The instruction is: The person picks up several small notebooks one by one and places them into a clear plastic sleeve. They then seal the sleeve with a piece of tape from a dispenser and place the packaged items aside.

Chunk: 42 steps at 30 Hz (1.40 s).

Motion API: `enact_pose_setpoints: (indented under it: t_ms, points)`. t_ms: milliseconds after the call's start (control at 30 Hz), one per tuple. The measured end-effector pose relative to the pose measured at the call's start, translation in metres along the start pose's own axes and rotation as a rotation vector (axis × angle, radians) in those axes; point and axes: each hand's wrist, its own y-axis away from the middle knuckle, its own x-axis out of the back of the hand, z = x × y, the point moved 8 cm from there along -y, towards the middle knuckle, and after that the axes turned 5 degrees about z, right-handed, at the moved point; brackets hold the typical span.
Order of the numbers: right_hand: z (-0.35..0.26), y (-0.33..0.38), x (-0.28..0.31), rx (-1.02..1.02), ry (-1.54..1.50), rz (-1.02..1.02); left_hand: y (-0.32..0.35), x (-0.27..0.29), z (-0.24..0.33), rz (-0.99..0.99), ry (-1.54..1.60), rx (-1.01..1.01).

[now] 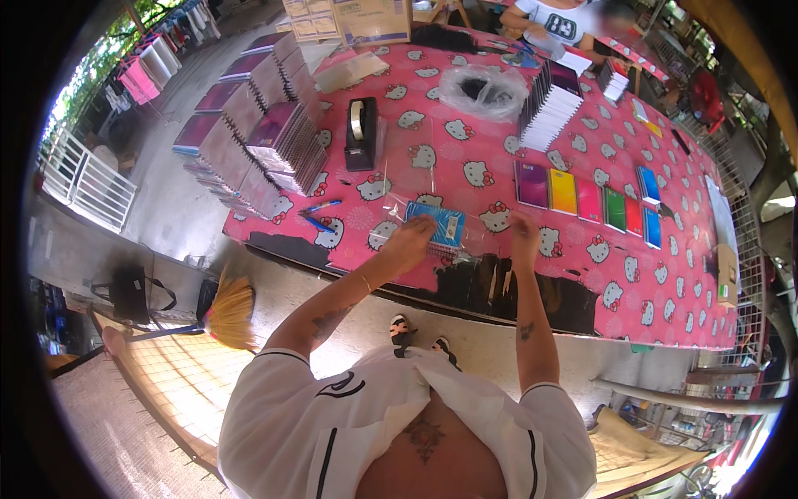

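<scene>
A blue-covered spiral notebook (447,226) lies near the table's front edge, with coil binding showing along its lower side. Clear plastic film (409,176) spreads around it, its outline hard to follow. My left hand (411,239) is closed on the notebook's left side. To the right of the notebook, my right hand (525,239) has its fingers curled together, apart from the cover. Whether it pinches a bit of the film I cannot make out. A black tape dispenser (361,137) with a roll of tape stands beyond my left hand.
Tall stacks of spiral notebooks (287,141) stand at the left, another stack (549,104) at the back. Several coloured notebooks (563,191) lie in a row at right. Blue-handled scissors (318,218) rest near the front edge. A plastic bag (482,90) and a person (553,25) are across the table.
</scene>
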Motion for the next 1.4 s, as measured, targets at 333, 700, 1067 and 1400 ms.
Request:
enact_pose_setpoints:
  t_ms: [333, 700, 1067, 1400]
  points:
    - [-0.106, 0.076, -0.119, 0.688, 0.864, -0.227, 0.023, 0.034, -0.002, 0.129, -0.059, 0.072]
    - [-0.123, 0.079, -0.121, 0.715, 0.804, -0.189, 0.021, 0.060, -0.313, 0.415, 0.796, 1.423]
    - [-0.130, 0.079, -0.114, 0.750, 0.712, -0.148, 0.054, 0.065, -0.295, 0.517, 0.235, 1.174]
    - [-0.112, 0.073, -0.107, 0.730, 0.776, -0.191, 0.021, 0.062, -0.246, 0.842, 1.091, 1.111]
